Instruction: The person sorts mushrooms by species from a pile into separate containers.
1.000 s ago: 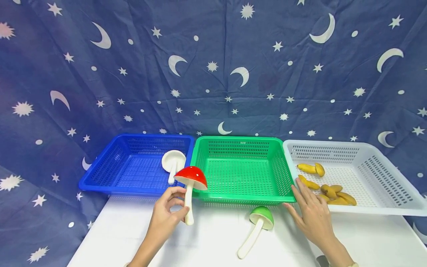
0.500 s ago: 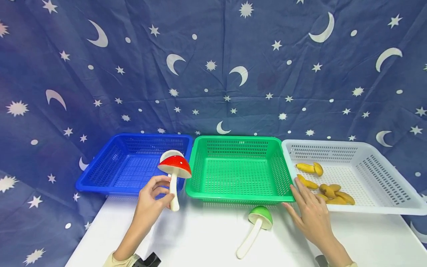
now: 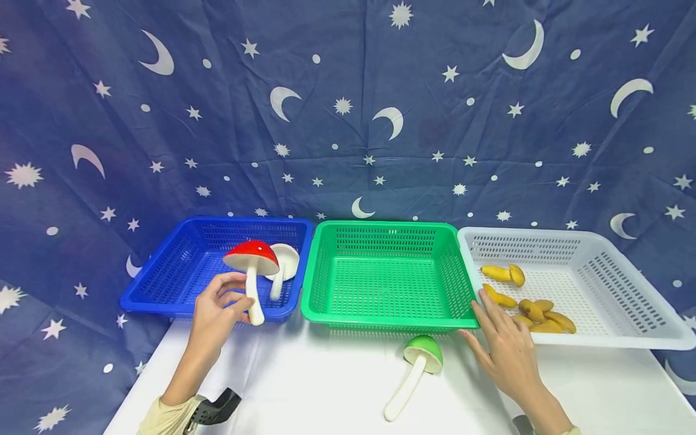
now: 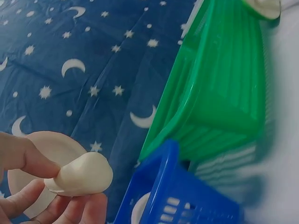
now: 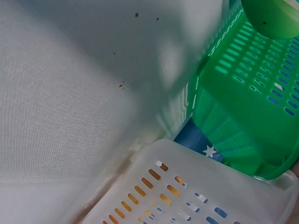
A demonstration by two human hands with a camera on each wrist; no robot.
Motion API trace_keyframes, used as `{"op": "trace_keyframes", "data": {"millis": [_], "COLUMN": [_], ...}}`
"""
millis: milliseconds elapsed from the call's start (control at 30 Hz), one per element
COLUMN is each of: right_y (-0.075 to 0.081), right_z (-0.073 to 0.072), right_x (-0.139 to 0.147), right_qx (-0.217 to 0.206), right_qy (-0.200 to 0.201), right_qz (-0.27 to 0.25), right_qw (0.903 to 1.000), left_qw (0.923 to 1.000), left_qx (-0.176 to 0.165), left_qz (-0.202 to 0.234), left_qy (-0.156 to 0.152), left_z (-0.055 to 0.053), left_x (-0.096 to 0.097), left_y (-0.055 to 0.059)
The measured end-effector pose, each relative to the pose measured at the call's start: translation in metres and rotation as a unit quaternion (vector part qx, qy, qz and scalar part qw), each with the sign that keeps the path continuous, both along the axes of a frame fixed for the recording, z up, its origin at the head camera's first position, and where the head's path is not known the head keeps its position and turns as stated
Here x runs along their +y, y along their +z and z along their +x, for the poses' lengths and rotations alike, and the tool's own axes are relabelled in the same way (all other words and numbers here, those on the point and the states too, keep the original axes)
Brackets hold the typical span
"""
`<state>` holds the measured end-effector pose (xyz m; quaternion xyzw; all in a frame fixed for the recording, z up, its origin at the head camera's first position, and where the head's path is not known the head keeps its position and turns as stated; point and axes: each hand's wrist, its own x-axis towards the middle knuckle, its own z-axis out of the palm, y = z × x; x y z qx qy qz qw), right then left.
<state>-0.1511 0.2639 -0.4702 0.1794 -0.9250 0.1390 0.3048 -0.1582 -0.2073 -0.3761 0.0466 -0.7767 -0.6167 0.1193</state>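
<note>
My left hand [image 3: 214, 311] pinches the white stem of a red-capped toy mushroom [image 3: 252, 256] and holds it upright over the front rim of the blue basket [image 3: 157, 309]. In the left wrist view the thumb and fingers close round the stem [image 4: 86, 175]. A white mushroom [image 3: 286, 261] lies inside that basket at its right side. My right hand [image 3: 508, 350] rests with extended fingers on the rims where the green basket [image 3: 380, 323] and the white basket [image 3: 614, 341] meet. On the table in front of the green basket lies a green-capped mushroom [image 3: 424, 353].
Several yellow-brown mushrooms [image 3: 535, 309] lie in the left part of the white basket. The three baskets stand side by side along the back of the white table [image 3: 315, 386]. Behind them hangs a dark blue cloth [image 3: 348, 78] with moons and stars.
My left hand has carried the red-capped mushroom leftward and slightly up, from between the blue and green baskets to over the blue one. My right hand has stayed on the rims.
</note>
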Motion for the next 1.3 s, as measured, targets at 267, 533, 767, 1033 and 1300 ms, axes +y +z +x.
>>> {"op": "trace_keyframes", "data": {"millis": [267,533,767,1033,1300], "right_y": [0.000,0.001,-0.001,0.000,0.006], "right_z": [0.001,0.000,-0.002,-0.004,-0.002], "right_x": [0.001,0.004,0.014,0.021,0.022], "right_qx": [-0.001,0.004,0.003,-0.033,-0.058], "right_qy": [-0.002,0.001,0.001,-0.008,-0.009], "right_qz": [0.002,0.003,0.002,0.003,0.003], "right_qw": [1.0000,1.0000,1.0000,0.9994,0.9983], "left_qw": [0.9996,0.9980,0.9948,0.9916,0.9874], "left_qx": [-0.005,-0.028,-0.064,-0.081,-0.092], "left_qz": [-0.017,-0.040,-0.062,-0.085,-0.121], "left_qy": [0.021,0.039,0.049,0.055,0.043], "left_z": [-0.015,-0.035,-0.052,-0.067,-0.076], "left_x": [-0.021,-0.040,-0.051,-0.064,-0.068], "left_y": [-0.001,-0.007,-0.011,-0.023,-0.032]}}
